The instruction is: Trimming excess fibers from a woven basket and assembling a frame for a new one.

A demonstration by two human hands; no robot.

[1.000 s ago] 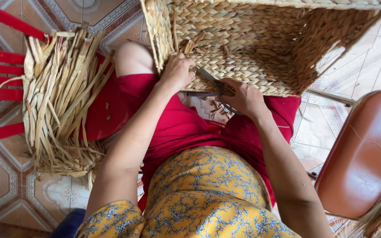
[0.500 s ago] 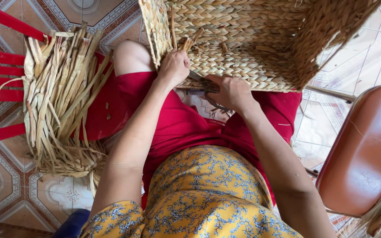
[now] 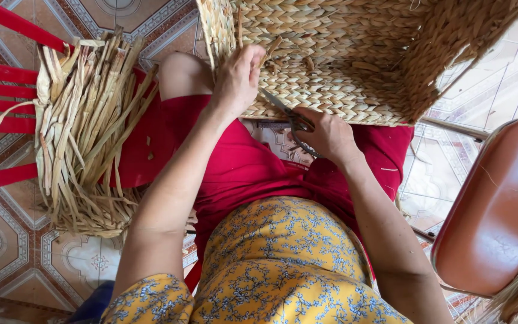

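A woven straw basket (image 3: pixel 355 54) rests against my knees, tilted with its opening toward me. My left hand (image 3: pixel 238 78) grips its near left rim, fingers around a loose strand end. My right hand (image 3: pixel 331 135) holds a pair of scissors (image 3: pixel 286 111) by the handles. The blades point up-left at the basket's lower edge, close to my left hand. I sit in red trousers and a yellow flowered top.
A bundle of dried straw strips (image 3: pixel 88 132) lies on a red slatted chair (image 3: pixel 7 90) at my left. A brown chair seat (image 3: pixel 499 210) stands at the right, with more straw at the bottom right corner. Patterned floor tiles (image 3: pixel 7 240) surround me.
My left hand has moved up along the basket's rim. My right hand has brought the scissors closer to the basket's lower edge. The view has shifted slightly.
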